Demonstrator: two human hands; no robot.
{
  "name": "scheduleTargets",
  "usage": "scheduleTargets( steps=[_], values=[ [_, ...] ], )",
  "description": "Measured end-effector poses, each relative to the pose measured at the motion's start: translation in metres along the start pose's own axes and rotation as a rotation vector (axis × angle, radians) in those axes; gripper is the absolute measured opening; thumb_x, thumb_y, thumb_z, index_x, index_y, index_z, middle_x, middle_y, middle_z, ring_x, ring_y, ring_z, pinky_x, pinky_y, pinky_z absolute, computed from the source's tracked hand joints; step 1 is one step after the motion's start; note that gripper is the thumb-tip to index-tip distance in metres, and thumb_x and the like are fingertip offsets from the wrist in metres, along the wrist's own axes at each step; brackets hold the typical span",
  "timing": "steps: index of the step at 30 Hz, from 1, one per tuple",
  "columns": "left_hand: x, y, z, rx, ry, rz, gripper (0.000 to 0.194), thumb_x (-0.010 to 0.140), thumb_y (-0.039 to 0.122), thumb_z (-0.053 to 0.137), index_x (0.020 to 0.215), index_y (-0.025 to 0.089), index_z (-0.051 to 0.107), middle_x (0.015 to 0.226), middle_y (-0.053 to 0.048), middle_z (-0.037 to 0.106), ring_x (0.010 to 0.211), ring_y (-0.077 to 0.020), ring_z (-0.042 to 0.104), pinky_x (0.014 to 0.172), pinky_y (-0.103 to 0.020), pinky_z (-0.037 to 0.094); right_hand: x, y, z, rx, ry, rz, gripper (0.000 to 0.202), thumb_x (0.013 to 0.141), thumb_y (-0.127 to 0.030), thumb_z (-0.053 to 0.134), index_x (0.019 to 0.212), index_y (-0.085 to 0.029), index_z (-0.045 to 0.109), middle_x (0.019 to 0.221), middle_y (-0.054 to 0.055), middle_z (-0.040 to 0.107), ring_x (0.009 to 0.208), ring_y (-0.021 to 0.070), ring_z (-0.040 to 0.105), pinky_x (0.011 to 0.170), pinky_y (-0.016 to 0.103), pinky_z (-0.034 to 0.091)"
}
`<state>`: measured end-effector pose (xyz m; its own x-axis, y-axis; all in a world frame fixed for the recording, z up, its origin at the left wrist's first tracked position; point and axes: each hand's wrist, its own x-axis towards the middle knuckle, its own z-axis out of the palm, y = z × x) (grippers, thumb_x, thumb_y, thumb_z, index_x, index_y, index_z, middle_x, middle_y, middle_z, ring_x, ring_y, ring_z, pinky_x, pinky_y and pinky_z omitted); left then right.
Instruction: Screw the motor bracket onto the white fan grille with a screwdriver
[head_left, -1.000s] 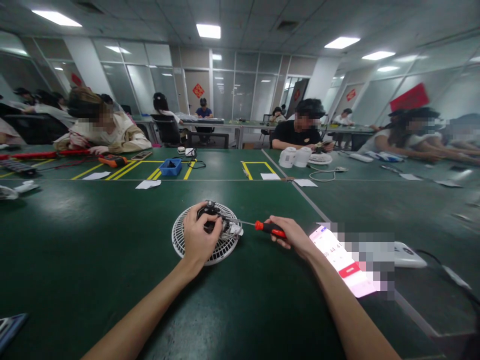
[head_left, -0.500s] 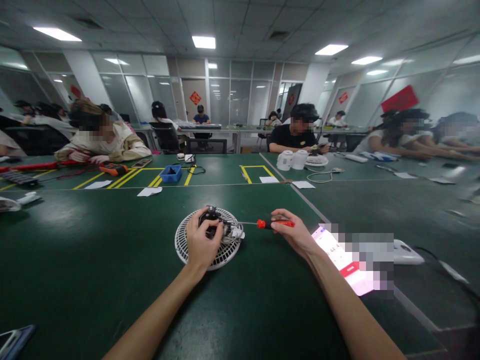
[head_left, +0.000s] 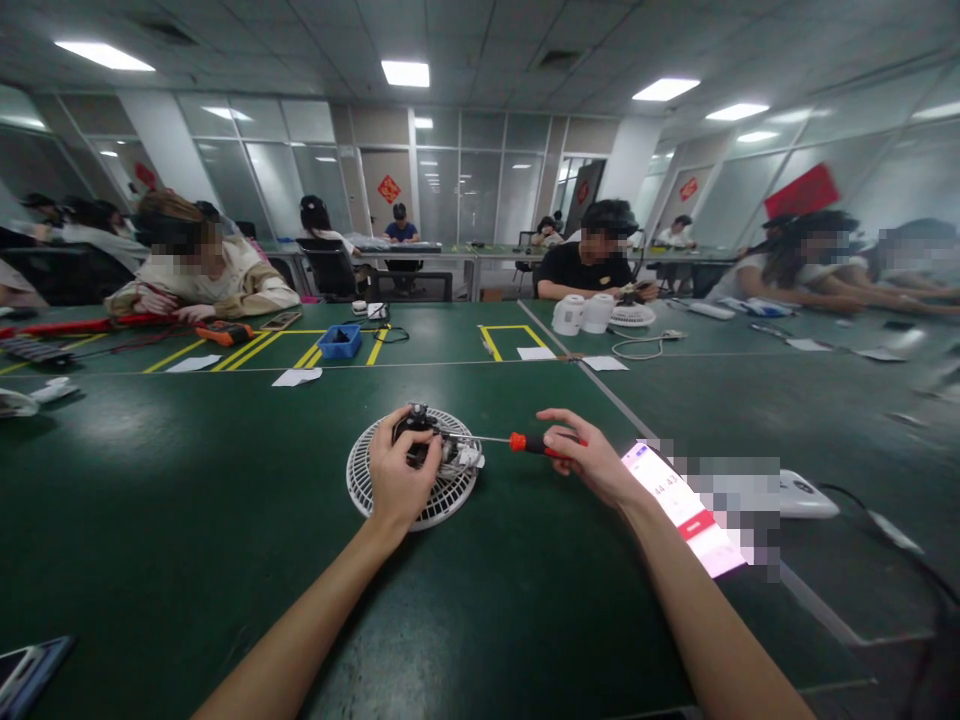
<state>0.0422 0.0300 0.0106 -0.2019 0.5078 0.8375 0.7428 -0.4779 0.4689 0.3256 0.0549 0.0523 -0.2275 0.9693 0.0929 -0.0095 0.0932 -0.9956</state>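
I saw the black fan motor (head_left: 417, 425) on the white fan grille (head_left: 448, 505) on the worktop (head_left: 480, 620), pinched by the fingers of the left hand (head_left: 401, 475). The screwdriver (head_left: 517, 441) pointed left at it, handle gripped in the right hand (head_left: 589, 462).

Across the top of the frame we see a grey tiled ceiling (head_left: 480, 30) with bright rectangular panel lights (head_left: 405, 73) and a dark air vent (head_left: 560, 59) right of the upper centre. Below it, we face frosted-looking glass partitions (head_left: 480, 190) between white pillars (head_left: 163, 145), and, left of centre, a beige door (head_left: 373, 170) bearing a red diamond-shaped paper decoration (head_left: 389, 189). At upper right hangs a tilted red sheet (head_left: 801, 192). In mid-frame we find long far tables (head_left: 499, 251) and, at centre left, a black office chair (head_left: 328, 270). A green tabletop (head_left: 150, 560) fills our lower frame, glossy under the light, with yellow tape outlines (head_left: 504, 327) towards its far side.
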Motion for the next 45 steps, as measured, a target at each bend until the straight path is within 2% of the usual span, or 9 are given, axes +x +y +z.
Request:
scheduleTargets(
  steps=[5, 11, 15, 22, 25, 29, 34, 41, 45],
  values=[
    [0.001, 0.0, 0.0, 0.004, 0.006, 0.002, 0.009, 0.087, 0.028, 0.072, 0.086, 0.019, 0.072, 0.129, -0.012, 0.064, 0.121, -0.0285, 0.063, 0.108, -0.051, 0.05, 0.0, 0.004, 0.001, 0.025, -0.004, -0.081, 0.051, 0.063, -0.034, 0.091, 0.107, -0.023, 0.069, 0.09, 0.0, 0.065, 0.067, 0.0117, 0.059, 0.06, 0.026, 0.047],
    [0.0, 0.0, -0.001, -0.007, 0.006, -0.008, 0.008, 0.087, 0.027, 0.072, 0.087, 0.019, 0.071, 0.128, -0.012, 0.064, 0.121, -0.0292, 0.063, 0.109, -0.053, 0.05, 0.001, 0.006, 0.003, -0.101, -0.055, 0.16, 0.06, 0.088, -0.07, 0.059, 0.116, -0.017, 0.067, 0.066, 0.004, 0.067, 0.045, 0.013, 0.053, 0.039, 0.024, 0.034],
    [-0.001, -0.001, -0.002, -0.006, -0.008, -0.004, 0.008, 0.087, 0.027, 0.072, 0.088, 0.019, 0.072, 0.13, -0.012, 0.063, 0.123, -0.0294, 0.062, 0.109, -0.055, 0.049, 0.001, 0.005, 0.002, -0.105, -0.052, 0.104, 0.054, 0.084, -0.06, 0.07, 0.118, -0.018, 0.066, 0.061, -0.002, 0.061, 0.044, 0.0098, 0.047, 0.04, 0.022, 0.029],
    [0.0, 0.0, -0.002, -0.024, -0.001, 0.009, 0.007, 0.088, 0.026, 0.071, 0.088, 0.019, 0.072, 0.128, -0.013, 0.064, 0.122, -0.0285, 0.062, 0.108, -0.053, 0.051, 0.003, 0.007, -0.001, -0.019, 0.008, -0.119, 0.053, 0.06, -0.034, 0.092, 0.107, -0.023, 0.071, 0.089, -0.002, 0.062, 0.065, 0.0105, 0.056, 0.057, 0.025, 0.044],
    [0.001, 0.0, -0.002, -0.025, 0.005, 0.004, 0.007, 0.087, 0.025, 0.071, 0.087, 0.018, 0.072, 0.127, -0.013, 0.064, 0.122, -0.0284, 0.062, 0.107, -0.053, 0.051, 0.003, 0.006, 0.004, -0.073, 0.006, -0.093, 0.045, 0.067, -0.044, 0.088, 0.102, -0.021, 0.072, 0.084, -0.001, 0.063, 0.065, 0.0124, 0.058, 0.06, 0.027, 0.046],
    [0.001, 0.0, -0.001, -0.026, 0.003, -0.005, 0.007, 0.087, 0.025, 0.072, 0.088, 0.018, 0.072, 0.127, -0.012, 0.063, 0.122, -0.0283, 0.062, 0.108, -0.053, 0.051, 0.002, 0.004, 0.009, -0.148, 0.017, 0.093, 0.056, 0.086, -0.068, 0.06, 0.106, -0.017, 0.069, 0.068, 0.003, 0.065, 0.049, 0.0143, 0.054, 0.044, 0.027, 0.037],
    [0.002, 0.001, -0.003, -0.024, 0.009, -0.004, 0.007, 0.087, 0.026, 0.072, 0.087, 0.018, 0.072, 0.126, -0.012, 0.064, 0.121, -0.0273, 0.063, 0.108, -0.051, 0.051, 0.0, 0.0, 0.008, -0.156, -0.008, 0.067, 0.051, 0.082, -0.059, 0.07, 0.113, -0.018, 0.068, 0.063, -0.001, 0.062, 0.044, 0.01, 0.045, 0.042, 0.024, 0.027],
    [0.003, 0.002, -0.004, -0.032, 0.004, 0.01, 0.007, 0.087, 0.026, 0.072, 0.088, 0.02, 0.072, 0.128, -0.011, 0.064, 0.121, -0.0272, 0.063, 0.108, -0.052, 0.051, 0.0, 0.001, 0.006, -0.024, 0.043, -0.138, 0.052, 0.058, -0.034, 0.091, 0.105, -0.023, 0.071, 0.087, -0.001, 0.061, 0.068, 0.0126, 0.056, 0.059, 0.026, 0.044],
    [0.003, 0.001, -0.003, -0.026, 0.008, 0.004, 0.008, 0.087, 0.027, 0.072, 0.087, 0.019, 0.073, 0.127, -0.012, 0.065, 0.121, -0.027, 0.063, 0.108, -0.051, 0.051, -0.001, 0.001, 0.008, -0.035, 0.004, -0.052, 0.047, 0.074, -0.052, 0.081, 0.107, -0.021, 0.07, 0.077, 0.0, 0.063, 0.06, 0.0133, 0.056, 0.054, 0.027, 0.044]
  ],
)
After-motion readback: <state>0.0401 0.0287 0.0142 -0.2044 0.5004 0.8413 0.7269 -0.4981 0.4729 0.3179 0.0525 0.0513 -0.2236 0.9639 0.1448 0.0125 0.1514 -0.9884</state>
